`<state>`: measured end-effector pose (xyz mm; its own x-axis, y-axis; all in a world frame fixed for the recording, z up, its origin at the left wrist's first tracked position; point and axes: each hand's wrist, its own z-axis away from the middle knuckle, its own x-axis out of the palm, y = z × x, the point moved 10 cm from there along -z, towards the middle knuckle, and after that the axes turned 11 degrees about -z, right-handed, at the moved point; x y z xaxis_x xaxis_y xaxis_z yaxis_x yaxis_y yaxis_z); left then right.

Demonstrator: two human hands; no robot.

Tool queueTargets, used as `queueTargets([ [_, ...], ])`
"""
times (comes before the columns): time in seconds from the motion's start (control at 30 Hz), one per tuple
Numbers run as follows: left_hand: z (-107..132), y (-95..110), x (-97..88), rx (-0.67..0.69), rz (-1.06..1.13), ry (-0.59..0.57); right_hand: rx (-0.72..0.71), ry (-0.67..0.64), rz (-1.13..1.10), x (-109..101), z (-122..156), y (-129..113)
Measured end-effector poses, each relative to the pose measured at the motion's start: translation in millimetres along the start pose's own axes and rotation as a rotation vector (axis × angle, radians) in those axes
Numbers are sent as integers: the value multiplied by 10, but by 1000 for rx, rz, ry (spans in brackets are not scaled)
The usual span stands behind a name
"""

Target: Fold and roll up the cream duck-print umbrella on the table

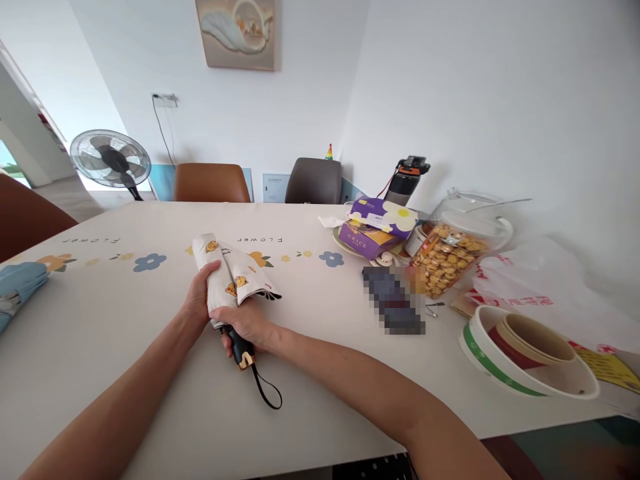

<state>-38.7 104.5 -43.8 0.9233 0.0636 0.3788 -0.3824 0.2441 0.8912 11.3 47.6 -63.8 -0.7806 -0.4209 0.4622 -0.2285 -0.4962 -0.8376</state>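
- White walls (440, 80) meet in a corner behind the surface (320, 413), which is pale with a printed row of flowers; a picture (237, 33) hangs above
- Far side: brown chair (213, 182), grey chair (314, 181); fan (110, 157) to their left
- Folded umbrella (223, 283) held above or on the left-centre of the surface, contact unclear; white canopy with small yellow-orange figures, black handle (240, 347) towards the wearer
- Left hand (200, 297): fingers curled round the canopy's left side, thumb on the cloth, other tips hidden
- Right hand (250, 325): fingers wrapped closely round the lower canopy and upper handle, tips showing left of the handle
- One canopy flap flares to the right, just beyond the right hand
- Black strap (271, 407) loops from the handle's end
- Left edge: blue bundle (23, 287), partly out of view
- Right side: purple box (365, 240), bottle (401, 187), jar (450, 260) of brown pieces, plastic bag (545, 280), green-banded bowl (493, 367)
- Dark object (393, 303) before the jar pixelated, identity unclear
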Motion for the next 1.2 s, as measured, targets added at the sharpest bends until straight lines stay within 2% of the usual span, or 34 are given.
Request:
queueTargets([
  [0.13, -122, 80, -146, 28, -18, 66, -3, -33, 2, -3, -130, -108],
  [0.23, -262, 126, -163, 4, -27, 75, -39, -31, -29, -79, -267, -159],
  [0.33, -450, 185, -92, -31, -38, 67, -90, -9, -55, -201, -406, -233],
  [0.43, -639, 206, 69, -79, -51, 28, -118, 16, -123, -316, -491, -327],
  [0.63, -855, -78, 420, -299, -65, -159, -36, 22, -322, -417, -546, -345],
  [0.73, -919, -179, 452, -334, -67, -208, -21, 25, -383, -447, -579, -330],
  [0.83, -984, -208, 397, -331, -145, -207, -46, 25, -433, -465, -608, -346],
  [0.93, -1093, -41, 239, -189, -405, -87, -56, 64, -471, -504, -619, -348],
  [1.03, -1116, 404, 69, 120, -746, 187, -102, 154, -423, -607, -615, -392],
  [1.1, -1036, 631, 99, 276, -885, 286, -140, 237, -367, -710, -601, -446],
  [1.2, -864, 760, 326, 395, -1007, 251, -184, 342, -380, -857, -567, -524],
])
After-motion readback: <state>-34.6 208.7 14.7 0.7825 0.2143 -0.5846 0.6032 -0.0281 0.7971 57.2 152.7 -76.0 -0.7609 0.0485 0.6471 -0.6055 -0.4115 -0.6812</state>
